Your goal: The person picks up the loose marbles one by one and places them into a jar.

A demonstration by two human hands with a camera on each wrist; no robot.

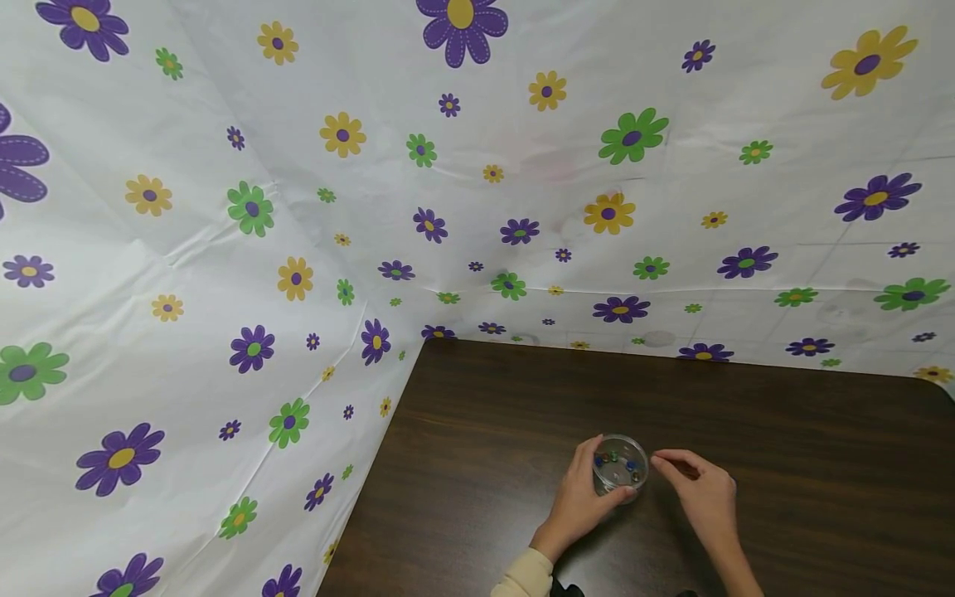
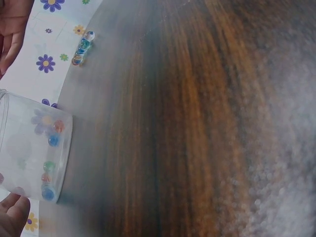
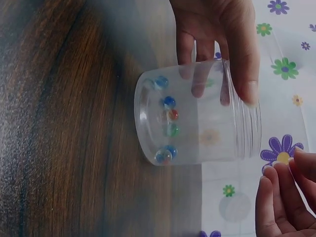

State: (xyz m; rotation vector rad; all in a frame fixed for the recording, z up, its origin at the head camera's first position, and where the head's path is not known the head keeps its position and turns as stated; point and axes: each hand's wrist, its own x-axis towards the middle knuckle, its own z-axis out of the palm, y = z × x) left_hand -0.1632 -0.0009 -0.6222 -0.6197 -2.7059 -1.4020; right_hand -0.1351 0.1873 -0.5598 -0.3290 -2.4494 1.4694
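Observation:
My left hand (image 1: 582,495) grips a clear plastic jar (image 1: 622,497) round its side, thumb near the threaded rim. Several glass marbles (image 3: 172,114), blue, green and reddish, lie at the bottom of the jar. Just right of the rim is my right hand (image 1: 701,493), its thumb and forefinger tips close together. In the right wrist view its bent fingers (image 3: 281,192) are close to the thumb; whether anything is between them is hidden. More marbles (image 2: 84,47) lie in a short row on the table beyond the jar in the left wrist view.
The dark wood-grain table (image 1: 462,439) runs back to a white flowered sheet (image 1: 485,199) hung behind it. The sheet also covers the left side, along the table's left edge. Small dark objects (image 1: 567,589) show at the bottom of the head view.

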